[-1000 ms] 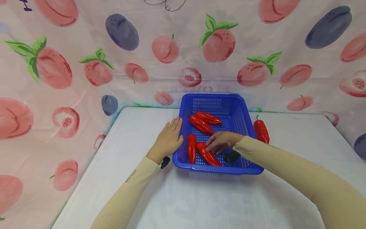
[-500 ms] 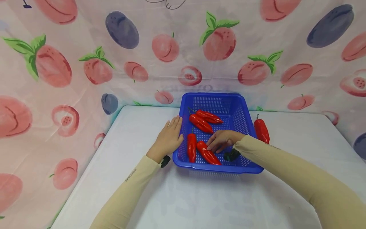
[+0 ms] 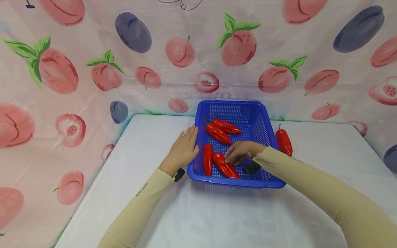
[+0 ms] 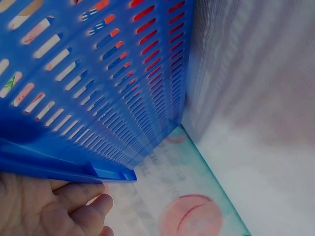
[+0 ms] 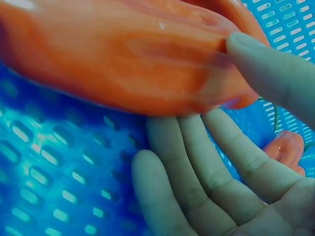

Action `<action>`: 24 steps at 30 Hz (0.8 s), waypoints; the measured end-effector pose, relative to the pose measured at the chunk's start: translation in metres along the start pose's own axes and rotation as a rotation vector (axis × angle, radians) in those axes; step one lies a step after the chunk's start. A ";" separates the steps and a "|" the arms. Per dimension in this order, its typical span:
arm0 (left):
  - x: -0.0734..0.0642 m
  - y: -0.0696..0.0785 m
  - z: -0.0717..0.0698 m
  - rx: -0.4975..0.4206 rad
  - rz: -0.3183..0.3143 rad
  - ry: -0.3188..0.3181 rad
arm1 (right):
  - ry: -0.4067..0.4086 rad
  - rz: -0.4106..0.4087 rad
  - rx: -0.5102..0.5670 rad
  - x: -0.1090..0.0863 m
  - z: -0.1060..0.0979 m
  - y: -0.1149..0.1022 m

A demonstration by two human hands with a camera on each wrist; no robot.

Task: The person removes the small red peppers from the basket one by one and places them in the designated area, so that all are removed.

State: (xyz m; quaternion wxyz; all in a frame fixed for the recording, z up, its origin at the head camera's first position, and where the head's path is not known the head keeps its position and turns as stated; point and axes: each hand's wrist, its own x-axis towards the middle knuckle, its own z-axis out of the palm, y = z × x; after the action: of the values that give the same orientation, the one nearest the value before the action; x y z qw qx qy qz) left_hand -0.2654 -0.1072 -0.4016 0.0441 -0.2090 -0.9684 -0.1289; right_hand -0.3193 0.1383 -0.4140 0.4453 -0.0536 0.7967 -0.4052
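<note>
A blue plastic basket with slotted walls stands on the white table. Inside its front part, my right hand holds a long red pepper. In the right wrist view the thumb presses the top of that pepper and the fingertips touch its lower side. Another red pepper lies just to its left, and two more red peppers lie farther back. With straight fingers, my left hand rests against the basket's left rim; the left wrist view has its fingers under that rim.
One red pepper lies on the table outside the basket, close to its right wall. Behind the table hangs a cloth printed with fruit, which also covers the left side.
The pepper at my right hand has turned very slightly, while the hand hardly moves. My left hand stays at the basket's left rim.
</note>
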 end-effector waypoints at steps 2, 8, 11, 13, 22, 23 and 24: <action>0.000 0.000 0.000 0.006 -0.005 -0.007 | -0.002 0.001 0.018 0.000 0.000 0.000; 0.002 0.000 -0.001 0.026 -0.023 -0.039 | -0.014 0.013 0.070 -0.001 0.001 -0.002; 0.002 0.000 -0.001 0.029 -0.022 -0.038 | -0.024 0.022 0.091 -0.001 0.001 -0.002; 0.001 0.000 -0.001 0.023 -0.021 -0.036 | -0.030 0.028 0.106 -0.001 0.001 -0.002; 0.001 -0.001 0.001 0.013 -0.017 -0.029 | -0.046 0.031 0.107 -0.001 0.002 -0.002; 0.001 -0.001 0.001 0.012 -0.017 -0.028 | -0.047 0.032 0.106 -0.001 0.002 -0.003; 0.001 -0.001 0.001 0.012 -0.017 -0.029 | -0.055 0.028 0.101 -0.001 0.002 -0.003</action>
State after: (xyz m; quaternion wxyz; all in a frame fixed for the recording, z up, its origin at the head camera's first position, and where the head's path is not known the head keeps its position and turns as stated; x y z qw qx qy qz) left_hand -0.2668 -0.1076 -0.4025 0.0304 -0.2022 -0.9715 -0.1203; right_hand -0.3175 0.1359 -0.4119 0.4748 -0.0309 0.7633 -0.4370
